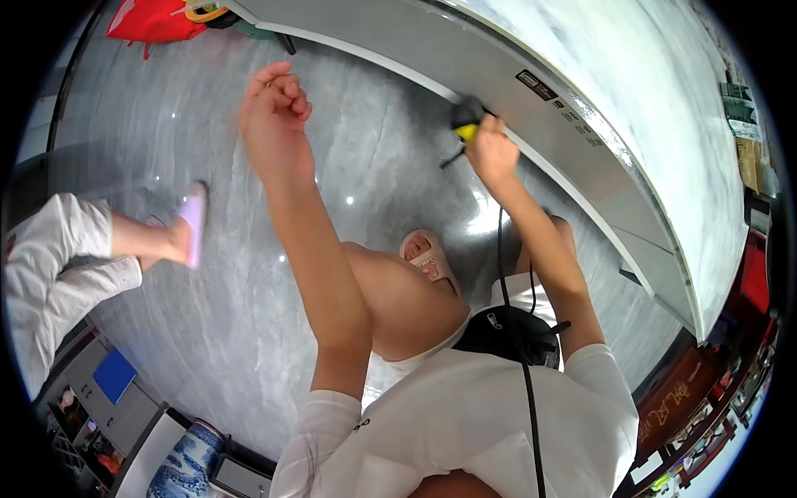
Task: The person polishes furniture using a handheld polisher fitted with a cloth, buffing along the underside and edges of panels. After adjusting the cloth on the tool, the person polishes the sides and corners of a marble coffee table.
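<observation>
My left hand [278, 108] is raised above the grey floor with its fingers loosely curled and slightly apart, and nothing shows in it. My right hand [493, 153] grips a small black tool with a yellow band [466, 131] close to the lower edge of the grey cabinet [573, 104]. A thin dark bar juts out beside the tool, whose exact kind I cannot make out. Near my right forearm, a black cord [501, 249] hangs down. On my lap rests a black pouch [506, 336] with a zip.
Marbled grey floor [374, 124] lies below, with my sandalled foot [432, 261] on it. At left is another person's leg in a lilac slipper [196, 224]. A red bag [154, 21] sits at upper left. A blue-and-white vase [187, 461] stands at lower left.
</observation>
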Motion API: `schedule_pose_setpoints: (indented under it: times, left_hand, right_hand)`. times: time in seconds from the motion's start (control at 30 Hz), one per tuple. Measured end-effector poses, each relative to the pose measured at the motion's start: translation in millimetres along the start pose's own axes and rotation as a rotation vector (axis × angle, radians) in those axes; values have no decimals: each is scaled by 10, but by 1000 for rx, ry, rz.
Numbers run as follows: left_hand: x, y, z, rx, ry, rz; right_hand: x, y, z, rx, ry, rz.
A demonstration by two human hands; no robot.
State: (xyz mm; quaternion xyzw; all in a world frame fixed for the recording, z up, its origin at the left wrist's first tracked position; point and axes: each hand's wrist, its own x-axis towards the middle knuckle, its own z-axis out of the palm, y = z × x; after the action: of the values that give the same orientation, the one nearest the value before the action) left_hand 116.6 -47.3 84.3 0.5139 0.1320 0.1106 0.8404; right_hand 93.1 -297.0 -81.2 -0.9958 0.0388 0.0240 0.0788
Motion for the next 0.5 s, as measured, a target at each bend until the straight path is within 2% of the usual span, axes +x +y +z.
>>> schedule_pose_setpoints:
  times: [0.07,0.17,0.23,0.27,0.37,0.5]
  left_hand:
    - [-8,-12,39,26,13,-3]
    - [-38,-33,46,87,13,0]
    - [-35,-42,44,115,3,12]
    - [-42,-57,35,135,3,9]
    - [-46,-59,18,153,13,10]
    - [-2,-58,-53,108,45,-4]
  right_hand:
    - [-237,389,2,-92,81,31]
    - [-668,1017,-124,-94,83,60]
    - [-870,1337,-197,-149,-48,223]
    - [-958,1470,-189,-197,-24,257]
    - [-1127,1616,-248,-232,98,191]
    - [-1066,1430,-294,-226,192,46]
